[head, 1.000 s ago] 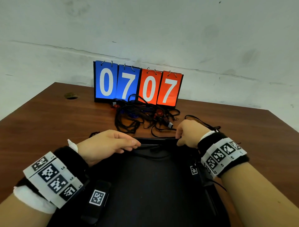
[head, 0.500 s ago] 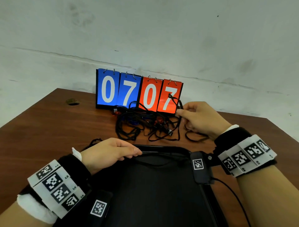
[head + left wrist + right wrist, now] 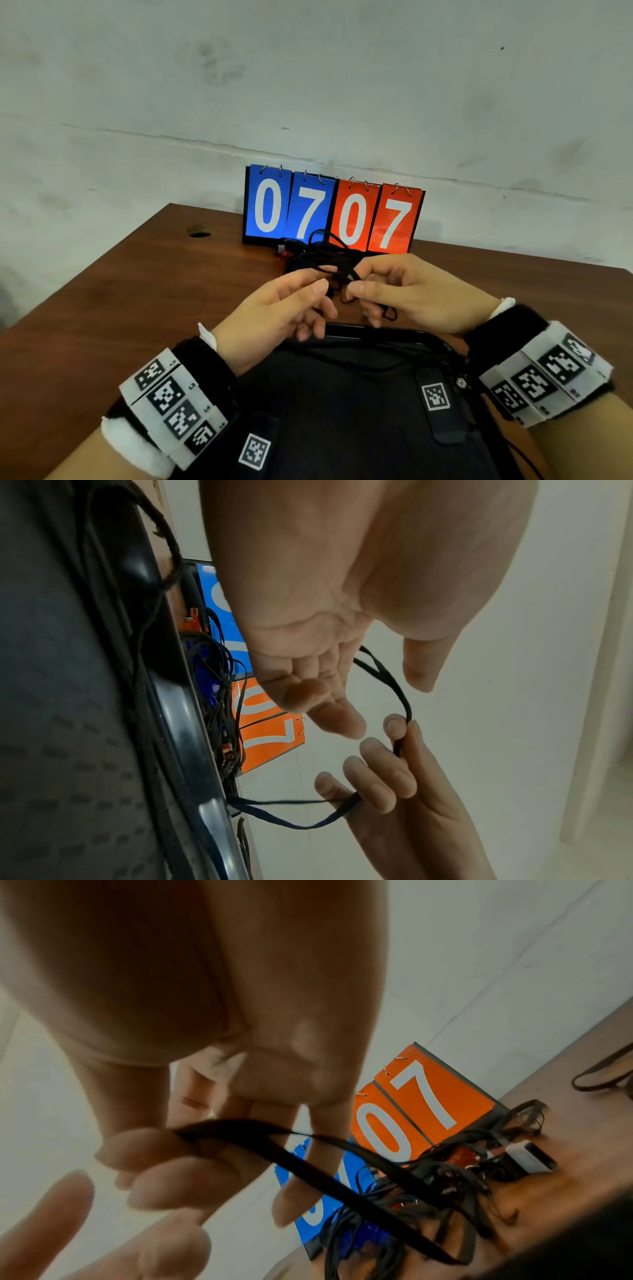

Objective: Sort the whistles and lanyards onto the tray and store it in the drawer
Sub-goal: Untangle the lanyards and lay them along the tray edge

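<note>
A tangled pile of black lanyards and whistles (image 3: 301, 260) lies on the table in front of the scoreboard. In the right wrist view the pile (image 3: 445, 1177) shows a white whistle (image 3: 527, 1158), an orange one and a blue one. My right hand (image 3: 356, 284) pinches one black lanyard (image 3: 394, 685) between thumb and forefinger, lifted from the pile. The strap also loops round its little finger. My left hand (image 3: 323, 277) meets it with relaxed fingers, thumb apart, and the strap runs across those fingers. Both hands hover over the far rim of the black tray (image 3: 376, 334), which holds a few cords.
A flip scoreboard (image 3: 334, 216) reading 07 07 stands against the wall behind the pile. The brown table (image 3: 137, 308) has a cable hole (image 3: 199, 234) at the far left. Another loose strap (image 3: 599, 1080) lies on the table, apart from the pile.
My right hand has drawn back from the pile with a lanyard. My left hand has left the tray's far rim and risen to meet it.
</note>
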